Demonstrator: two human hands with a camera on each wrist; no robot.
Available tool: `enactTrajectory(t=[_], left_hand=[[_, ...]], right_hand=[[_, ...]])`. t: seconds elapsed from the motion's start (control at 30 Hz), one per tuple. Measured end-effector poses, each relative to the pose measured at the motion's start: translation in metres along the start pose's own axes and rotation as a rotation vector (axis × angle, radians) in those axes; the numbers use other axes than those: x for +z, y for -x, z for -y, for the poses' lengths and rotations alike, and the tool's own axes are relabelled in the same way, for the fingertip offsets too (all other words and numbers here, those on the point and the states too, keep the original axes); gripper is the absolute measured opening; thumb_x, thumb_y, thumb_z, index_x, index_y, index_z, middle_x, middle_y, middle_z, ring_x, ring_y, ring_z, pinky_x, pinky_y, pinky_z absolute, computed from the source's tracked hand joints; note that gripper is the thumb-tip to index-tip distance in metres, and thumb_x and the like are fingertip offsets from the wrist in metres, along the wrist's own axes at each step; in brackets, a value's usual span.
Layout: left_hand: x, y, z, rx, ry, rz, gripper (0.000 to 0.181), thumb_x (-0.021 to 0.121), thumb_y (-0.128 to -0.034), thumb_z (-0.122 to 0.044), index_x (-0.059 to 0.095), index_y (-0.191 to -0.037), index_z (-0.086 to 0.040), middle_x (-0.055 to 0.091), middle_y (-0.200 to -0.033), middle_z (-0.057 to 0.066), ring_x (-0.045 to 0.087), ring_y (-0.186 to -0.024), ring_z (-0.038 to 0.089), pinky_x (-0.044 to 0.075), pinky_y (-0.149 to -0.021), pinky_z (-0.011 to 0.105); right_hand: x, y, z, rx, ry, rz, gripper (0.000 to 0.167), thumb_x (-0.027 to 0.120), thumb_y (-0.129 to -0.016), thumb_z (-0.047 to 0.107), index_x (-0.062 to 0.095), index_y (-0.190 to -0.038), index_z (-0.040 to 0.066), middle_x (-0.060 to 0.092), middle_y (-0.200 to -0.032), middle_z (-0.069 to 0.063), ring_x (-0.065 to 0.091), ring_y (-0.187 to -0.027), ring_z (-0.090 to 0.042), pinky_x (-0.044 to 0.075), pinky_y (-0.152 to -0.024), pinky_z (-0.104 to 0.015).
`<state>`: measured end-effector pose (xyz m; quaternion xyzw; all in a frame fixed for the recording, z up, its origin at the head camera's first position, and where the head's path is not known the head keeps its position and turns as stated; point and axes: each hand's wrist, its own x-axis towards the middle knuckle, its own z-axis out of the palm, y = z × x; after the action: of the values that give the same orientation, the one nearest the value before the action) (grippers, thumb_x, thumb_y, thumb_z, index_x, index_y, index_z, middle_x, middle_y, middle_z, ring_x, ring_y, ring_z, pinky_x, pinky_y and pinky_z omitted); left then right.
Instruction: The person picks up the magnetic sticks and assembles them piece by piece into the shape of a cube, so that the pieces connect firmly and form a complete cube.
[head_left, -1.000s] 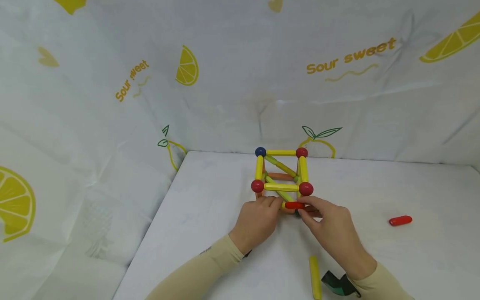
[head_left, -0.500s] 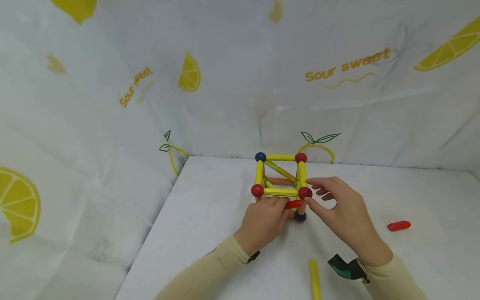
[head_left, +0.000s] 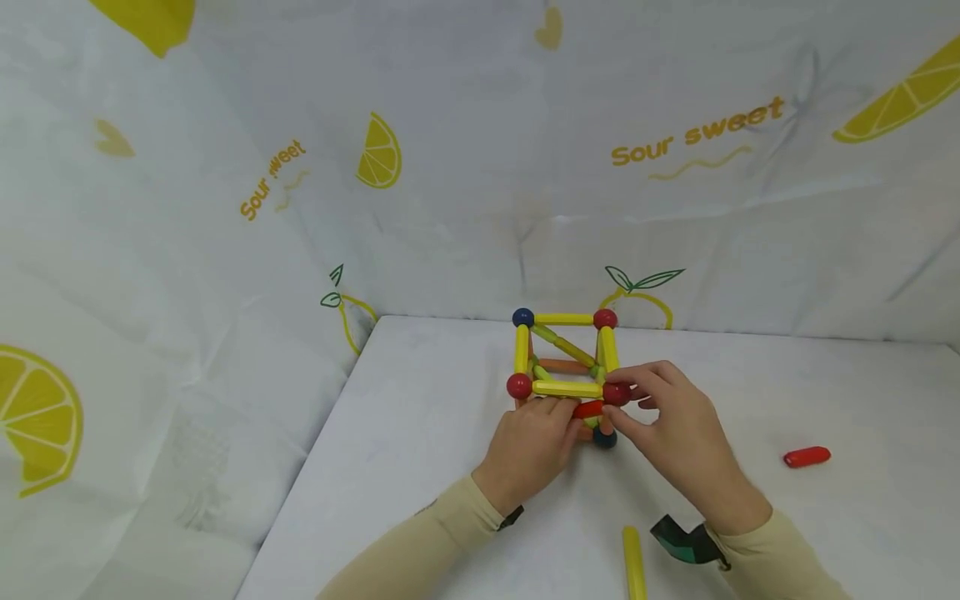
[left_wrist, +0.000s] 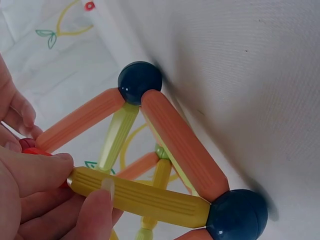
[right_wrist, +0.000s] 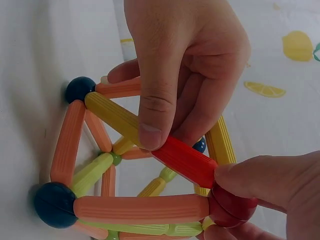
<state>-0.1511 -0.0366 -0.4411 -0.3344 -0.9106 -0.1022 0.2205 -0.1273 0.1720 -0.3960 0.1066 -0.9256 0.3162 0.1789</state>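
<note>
A cube-like frame of toy magnetic rods and balls stands on the table, with yellow rods along its top. My left hand [head_left: 532, 446] pinches the spot where a slanting yellow rod [left_wrist: 140, 200] meets a red rod [right_wrist: 185, 160] across the near face. The yellow rod's other end touches a dark blue ball [left_wrist: 240, 212] at a lower corner. At the near right top corner, my right hand [head_left: 678, 433] holds a red ball [right_wrist: 230, 207] between thumb and fingers. The red rod's upper end reaches that ball; the thumb partly covers the contact.
A loose red rod [head_left: 807, 457] lies on the white table [head_left: 420, 400] to the right. Another yellow rod [head_left: 633, 562] lies near the front, left of the right wrist's dark strap [head_left: 686, 542]. A lemon-printed sheet [head_left: 480, 167] hangs behind the table.
My right hand has let go of the red rod, drawn back with spread fingers, then taken hold of the red corner ball. The red rod's right end has tilted up. My left hand keeps its grip.
</note>
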Motion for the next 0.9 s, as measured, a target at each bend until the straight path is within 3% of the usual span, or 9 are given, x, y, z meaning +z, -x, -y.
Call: enactTrajectory(t=[0.23, 0.6, 0.9], left_hand=[[0.001, 0.001, 0.000, -0.010, -0.038, -0.014, 0.028, 0.081, -0.0990, -0.031, 0.072, -0.118, -0.013, 0.078, -0.098, -0.004, 0.075, -0.088, 0.009, 0.061, -0.072, 0.016], [0.003, 0.000, 0.004, -0.043, -0.025, -0.015, 0.037, 0.082, -0.0987, -0.030, 0.068, -0.128, -0.012, 0.078, -0.109, -0.002, 0.077, -0.095, 0.011, 0.064, -0.080, 0.022], [0.006, 0.000, 0.005, -0.044, -0.031, -0.025, 0.033, 0.081, -0.0990, -0.031, 0.070, -0.123, -0.012, 0.079, -0.101, -0.003, 0.076, -0.088, 0.010, 0.063, -0.075, 0.020]], right_hand=[[0.008, 0.001, 0.002, -0.039, 0.020, -0.043, 0.044, 0.095, -0.082, 0.009, 0.075, -0.121, 0.014, 0.067, -0.114, -0.008, 0.076, -0.095, -0.025, 0.066, -0.080, -0.052], [0.013, 0.004, 0.003, -0.104, 0.026, -0.106, 0.047, 0.095, -0.078, 0.003, 0.076, -0.119, 0.013, 0.067, -0.111, -0.007, 0.075, -0.092, -0.023, 0.065, -0.076, -0.049], [0.016, 0.004, 0.002, -0.117, 0.025, -0.112, 0.049, 0.096, -0.076, 0.000, 0.077, -0.119, 0.012, 0.067, -0.112, -0.008, 0.072, -0.090, -0.022, 0.065, -0.076, -0.048]])
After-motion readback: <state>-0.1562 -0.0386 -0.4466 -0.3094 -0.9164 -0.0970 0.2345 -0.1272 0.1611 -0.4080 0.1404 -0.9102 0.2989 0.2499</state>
